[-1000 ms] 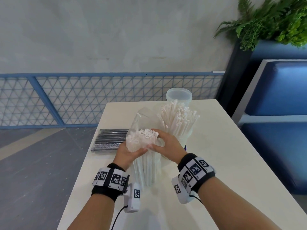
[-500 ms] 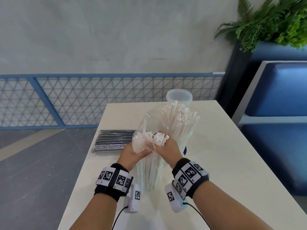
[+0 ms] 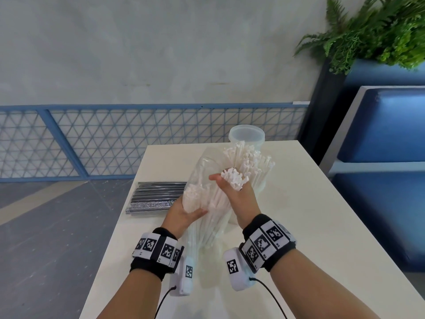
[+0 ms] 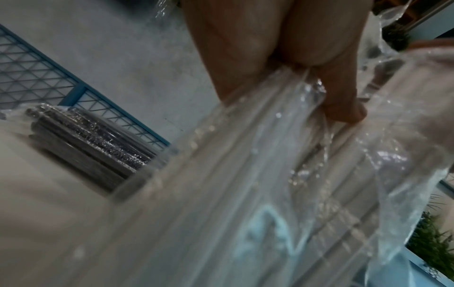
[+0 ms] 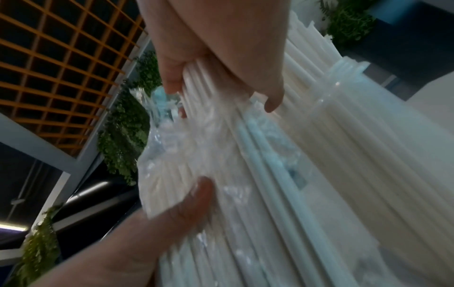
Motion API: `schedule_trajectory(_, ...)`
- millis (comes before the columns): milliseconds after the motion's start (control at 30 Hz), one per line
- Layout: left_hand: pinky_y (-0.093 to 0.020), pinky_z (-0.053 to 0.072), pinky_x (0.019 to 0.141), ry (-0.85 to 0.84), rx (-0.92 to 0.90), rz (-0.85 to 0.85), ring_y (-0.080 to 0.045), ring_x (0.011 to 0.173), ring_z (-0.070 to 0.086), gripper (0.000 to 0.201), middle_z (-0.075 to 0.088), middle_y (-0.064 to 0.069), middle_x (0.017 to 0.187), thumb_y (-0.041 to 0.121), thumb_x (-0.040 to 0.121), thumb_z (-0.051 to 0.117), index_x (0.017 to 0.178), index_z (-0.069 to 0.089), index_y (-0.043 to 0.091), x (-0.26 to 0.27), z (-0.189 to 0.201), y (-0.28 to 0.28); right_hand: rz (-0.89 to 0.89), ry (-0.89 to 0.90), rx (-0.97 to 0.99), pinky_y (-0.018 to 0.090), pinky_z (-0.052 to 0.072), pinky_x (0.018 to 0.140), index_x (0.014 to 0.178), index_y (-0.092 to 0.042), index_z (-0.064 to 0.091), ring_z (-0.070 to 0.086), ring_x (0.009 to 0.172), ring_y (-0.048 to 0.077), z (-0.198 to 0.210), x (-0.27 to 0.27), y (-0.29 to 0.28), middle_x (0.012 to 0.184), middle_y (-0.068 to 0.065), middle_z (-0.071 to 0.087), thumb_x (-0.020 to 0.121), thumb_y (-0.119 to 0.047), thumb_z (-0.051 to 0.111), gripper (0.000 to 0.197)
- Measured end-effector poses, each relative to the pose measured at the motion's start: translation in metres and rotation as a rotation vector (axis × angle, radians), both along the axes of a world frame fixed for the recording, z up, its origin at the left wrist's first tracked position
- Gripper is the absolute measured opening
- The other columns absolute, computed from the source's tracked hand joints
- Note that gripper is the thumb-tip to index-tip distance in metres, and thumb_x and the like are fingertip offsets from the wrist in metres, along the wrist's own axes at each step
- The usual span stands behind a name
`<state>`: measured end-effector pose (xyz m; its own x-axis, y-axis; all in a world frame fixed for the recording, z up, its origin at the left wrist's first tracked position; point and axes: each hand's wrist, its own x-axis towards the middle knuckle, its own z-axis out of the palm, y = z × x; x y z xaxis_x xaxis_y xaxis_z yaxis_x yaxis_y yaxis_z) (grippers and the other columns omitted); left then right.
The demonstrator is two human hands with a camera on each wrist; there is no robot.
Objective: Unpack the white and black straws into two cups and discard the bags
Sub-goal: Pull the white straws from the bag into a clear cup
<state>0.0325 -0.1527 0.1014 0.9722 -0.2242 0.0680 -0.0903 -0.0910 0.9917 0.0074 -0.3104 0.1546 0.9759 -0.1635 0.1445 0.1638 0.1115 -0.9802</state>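
On the white table (image 3: 310,215) my left hand (image 3: 187,211) holds a clear plastic bag (image 3: 202,171) of white straws upright from the left side. My right hand (image 3: 230,187) grips a bunch of white straws (image 3: 234,178), lifted above the ones left in the bag. Just behind stands a translucent cup (image 3: 261,188) with several white straws (image 3: 250,157) fanning out of it. A second, empty cup (image 3: 247,134) is behind that. The black straws (image 3: 158,198) lie in their sealed bag on the table's left. In the right wrist view my right hand (image 5: 221,85) wraps the bunch, beside the filled cup (image 5: 363,120).
A blue mesh railing (image 3: 115,139) runs behind the table, with grey floor to the left. On the right are a blue bench (image 3: 379,125) and a green plant (image 3: 379,31). Wrist camera cables hang over the table's near edge.
My right hand has drawn a bunch of white straws up and to the right, out of the bag and closer to the filled cup. My left hand has kept hold of the bag.
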Motion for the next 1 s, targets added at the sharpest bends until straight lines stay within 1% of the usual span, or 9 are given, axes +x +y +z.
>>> schedule_trajectory(133,-0.002,0.045,0.066,-0.031,0.030,0.072,0.006,0.080,0.063,0.032,0.065,0.007,0.092,0.003,0.074,0.072,0.099,0.059,0.019,-0.001,0.001,-0.003,-0.010,-0.005,-0.021,0.016,0.048,0.075,0.096,-0.004,0.058,0.060,0.079,0.009,0.003,0.002,0.000,0.082,0.005,0.061,0.083,-0.012,0.068,0.018)
schedule_trajectory(233,-0.002,0.044,0.065,-0.033,0.067,0.083,0.008,0.079,0.061,0.029,0.065,0.011,0.089,0.006,0.074,0.073,0.093,0.060,0.023,-0.001,0.001,-0.003,-0.032,-0.026,-0.073,0.016,0.047,0.071,0.081,-0.006,0.060,0.059,0.072,0.008,0.012,0.002,-0.001,0.073,0.001,0.061,0.083,-0.012,0.067,0.009)
schedule_trajectory(333,-0.007,0.045,0.066,-0.035,0.117,0.078,0.003,0.081,0.060,0.029,0.064,0.011,0.088,0.008,0.075,0.074,0.099,0.060,0.016,0.001,0.004,-0.001,-0.166,-0.052,0.032,0.030,0.048,0.076,0.067,-0.010,0.061,0.059,0.077,0.017,0.033,0.005,-0.009,0.073,0.002,0.061,0.082,-0.018,0.068,0.018)
schedule_trajectory(400,-0.014,0.044,0.069,-0.015,0.139,0.076,-0.003,0.084,0.060,0.029,0.064,0.009,0.089,0.010,0.076,0.073,0.102,0.060,0.014,0.003,0.005,-0.001,-0.227,-0.078,0.104,0.031,0.047,0.073,0.061,-0.016,0.061,0.058,0.075,0.018,0.046,0.009,-0.016,0.071,0.002,0.061,0.079,-0.021,0.067,0.020)
schedule_trajectory(500,-0.023,0.045,0.077,0.012,0.146,0.096,-0.017,0.091,0.062,0.031,0.066,0.000,0.095,0.011,0.076,0.073,0.103,0.059,0.014,0.004,0.004,0.001,-0.277,-0.069,0.208,0.023,0.048,0.061,0.070,-0.009,0.062,0.059,0.062,0.011,0.062,0.013,-0.029,0.069,0.004,0.061,0.084,-0.015,0.065,0.016)
schedule_trajectory(600,-0.028,0.043,0.082,0.044,0.149,0.123,-0.022,0.095,0.061,0.030,0.066,-0.005,0.099,0.013,0.077,0.072,0.104,0.058,0.015,0.005,0.003,0.003,-0.306,-0.079,0.249,0.016,0.047,0.052,0.082,0.000,0.061,0.058,0.052,0.005,0.073,0.016,-0.040,0.070,0.006,0.060,0.087,-0.015,0.062,0.016)
schedule_trajectory(800,-0.030,0.042,0.086,0.071,0.156,0.159,-0.023,0.099,0.059,0.040,0.064,-0.007,0.106,0.015,0.077,0.073,0.114,0.057,0.011,0.005,0.004,0.003,-0.311,-0.023,0.437,0.021,0.050,0.058,0.081,-0.009,0.060,0.058,0.063,0.010,0.068,0.023,-0.043,0.073,0.003,0.061,0.085,-0.015,0.064,0.008)
schedule_trajectory(933,-0.026,0.040,0.083,0.080,0.148,0.168,-0.020,0.095,0.057,0.039,0.062,-0.005,0.101,0.013,0.077,0.073,0.113,0.056,0.012,0.000,0.007,-0.001,-0.254,0.082,0.347,0.031,0.050,0.068,0.077,-0.009,0.063,0.060,0.070,0.018,0.048,0.020,-0.029,0.075,0.007,0.063,0.080,-0.006,0.068,0.007)
schedule_trajectory(1000,-0.026,0.040,0.083,0.079,0.124,0.160,-0.020,0.095,0.058,0.035,0.063,-0.005,0.099,0.011,0.077,0.073,0.109,0.057,0.013,0.000,0.008,-0.002,-0.263,0.086,0.346,0.027,0.053,0.064,0.089,-0.004,0.062,0.062,0.069,0.016,0.048,0.019,-0.028,0.076,0.008,0.064,0.081,-0.008,0.067,0.010)
